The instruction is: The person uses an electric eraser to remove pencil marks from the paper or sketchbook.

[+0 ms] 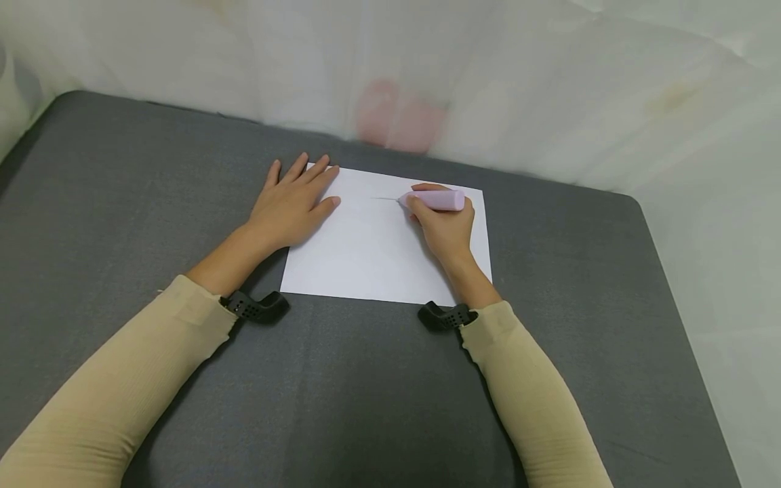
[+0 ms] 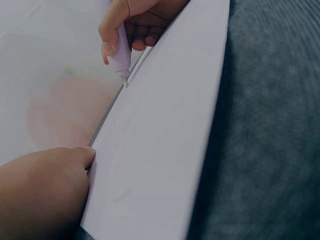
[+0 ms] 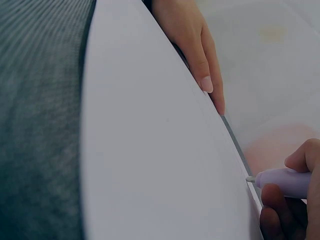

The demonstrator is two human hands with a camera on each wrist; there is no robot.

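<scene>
I am drawing a line on the paper [image 1: 378, 251].
My left hand [image 1: 293, 203] lies flat holding it down; my right hand [image 1: 445, 224] grips the pink pen [image 1: 436, 200], which must next slide steadily.

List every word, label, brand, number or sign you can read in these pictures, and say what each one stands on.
There are none to read.
The sheet of paper carries only a short faint stroke beside the pen's tip, no letters.
The pink pen in the right hand shows no print.
The left hand lies flat on the paper's edge; the grey table bears no marks.
</scene>
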